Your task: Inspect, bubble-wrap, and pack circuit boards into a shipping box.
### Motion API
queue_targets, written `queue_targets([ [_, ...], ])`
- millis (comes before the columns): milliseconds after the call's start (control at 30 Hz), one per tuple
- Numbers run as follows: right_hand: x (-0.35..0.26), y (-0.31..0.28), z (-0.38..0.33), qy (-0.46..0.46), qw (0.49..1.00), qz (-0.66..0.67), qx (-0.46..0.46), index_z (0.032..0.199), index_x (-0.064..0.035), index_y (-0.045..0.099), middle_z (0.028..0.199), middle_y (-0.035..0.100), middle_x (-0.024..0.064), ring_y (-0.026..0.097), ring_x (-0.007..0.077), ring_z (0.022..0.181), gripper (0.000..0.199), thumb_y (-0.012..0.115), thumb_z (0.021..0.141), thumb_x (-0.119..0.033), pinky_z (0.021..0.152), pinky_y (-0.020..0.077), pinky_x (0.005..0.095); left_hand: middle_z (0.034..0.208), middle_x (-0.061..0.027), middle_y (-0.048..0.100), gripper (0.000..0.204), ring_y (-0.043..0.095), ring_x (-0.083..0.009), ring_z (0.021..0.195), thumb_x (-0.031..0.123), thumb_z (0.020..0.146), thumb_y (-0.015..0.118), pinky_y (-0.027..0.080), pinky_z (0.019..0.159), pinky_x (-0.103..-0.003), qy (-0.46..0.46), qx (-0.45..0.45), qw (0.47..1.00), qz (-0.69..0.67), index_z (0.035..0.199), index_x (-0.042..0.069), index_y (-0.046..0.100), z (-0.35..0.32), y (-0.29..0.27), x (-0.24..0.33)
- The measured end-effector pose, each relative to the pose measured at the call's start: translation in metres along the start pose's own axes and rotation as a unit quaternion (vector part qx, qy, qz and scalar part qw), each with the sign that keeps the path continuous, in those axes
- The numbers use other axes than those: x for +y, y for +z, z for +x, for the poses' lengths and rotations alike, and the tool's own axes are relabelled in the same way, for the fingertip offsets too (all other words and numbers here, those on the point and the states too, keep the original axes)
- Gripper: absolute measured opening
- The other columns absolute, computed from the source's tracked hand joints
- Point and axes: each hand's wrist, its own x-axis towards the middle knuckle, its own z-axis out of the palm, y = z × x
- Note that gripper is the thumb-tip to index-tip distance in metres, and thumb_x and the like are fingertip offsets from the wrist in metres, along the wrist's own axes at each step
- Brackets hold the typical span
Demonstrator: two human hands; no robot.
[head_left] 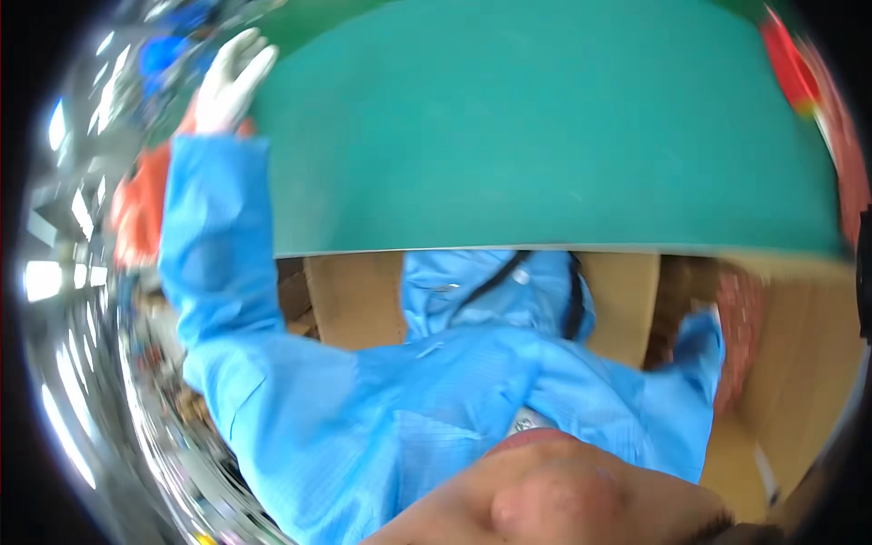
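Note:
My left hand [238, 82], in a white glove, is raised at the far left edge of the green tabletop [536, 127]. Its fingers are partly stretched, with a gap between them, and I see nothing held. Orange material [145, 204], perhaps a bag, lies beside and under my left forearm. On the other side, my right sleeve [695, 350] reaches below the table's near edge toward a cardboard box [799, 336]. Of the right hand only a pale, blurred sliver shows at the cuff, so its fingers are hidden. Pink-red mesh-like material [740, 318] is close to that cuff.
A red object [790, 68] sits at the table's far right edge, next to pinkish material [845, 154]. More cardboard [354, 295] stands under the table in front of my body. Blue items [163, 54] are blurred at the far left.

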Motion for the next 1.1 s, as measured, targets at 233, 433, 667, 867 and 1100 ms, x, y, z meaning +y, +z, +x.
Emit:
queue_targets([
  [233,0.156,0.003,0.063,0.076,0.974,0.207,-0.055,0.114,-0.0048,0.055,0.103,0.061,0.0128,0.057,0.0180,0.092,0.033,0.048,0.085,-0.017,0.074,0.0464,0.0327,0.117,-0.0180,0.053,0.068,0.052,-0.0249,0.108,0.039,0.074,0.067,0.039,0.093,-0.033,-0.065,0.198,0.969,0.133,0.121,-0.004,0.045,-0.022,-0.118,-0.084],
  [433,0.081,0.035,0.048,0.040,0.987,-0.045,0.147,0.105,-0.0022,0.052,0.099,0.061,0.0187,0.060,0.0302,0.086,0.037,0.047,0.087,-0.034,0.071,0.0484,0.0376,0.130,-0.0228,0.038,0.094,0.037,-0.0344,0.121,0.054,0.065,0.068,0.029,0.102,-0.039,-0.160,0.088,0.892,0.413,0.132,0.000,0.030,-0.043,-0.096,-0.114],
  [667,0.075,0.043,0.110,0.143,0.969,-0.109,0.172,0.106,-0.0071,0.049,0.099,0.060,0.0226,0.057,0.0399,0.091,0.048,0.045,0.084,-0.050,0.076,0.0465,0.0460,0.130,-0.0165,0.036,0.081,0.037,-0.0350,0.119,0.023,0.063,0.070,0.030,0.099,-0.047,-0.282,0.169,0.756,0.566,0.130,0.010,0.028,-0.032,-0.044,-0.099],
  [867,0.220,-0.131,0.175,0.164,0.961,-0.114,0.192,0.108,-0.0067,0.049,0.099,0.060,0.0225,0.057,0.0396,0.091,0.050,0.046,0.083,-0.050,0.077,0.0464,0.0457,0.123,-0.0230,0.043,0.081,0.045,-0.0362,0.113,0.012,0.062,0.065,0.037,0.096,-0.037,-0.214,0.116,0.884,0.400,0.133,0.006,0.026,-0.020,-0.048,-0.145],
  [1100,0.224,0.023,0.127,0.111,0.984,-0.102,0.093,0.110,-0.0063,0.049,0.099,0.060,0.0224,0.058,0.0392,0.091,0.052,0.048,0.082,-0.050,0.077,0.0462,0.0453,0.122,-0.0227,0.044,0.076,0.043,-0.0349,0.116,0.008,0.062,0.064,0.034,0.099,-0.034,-0.113,0.079,0.891,0.433,0.130,0.002,0.031,-0.094,-0.053,-0.060],
])
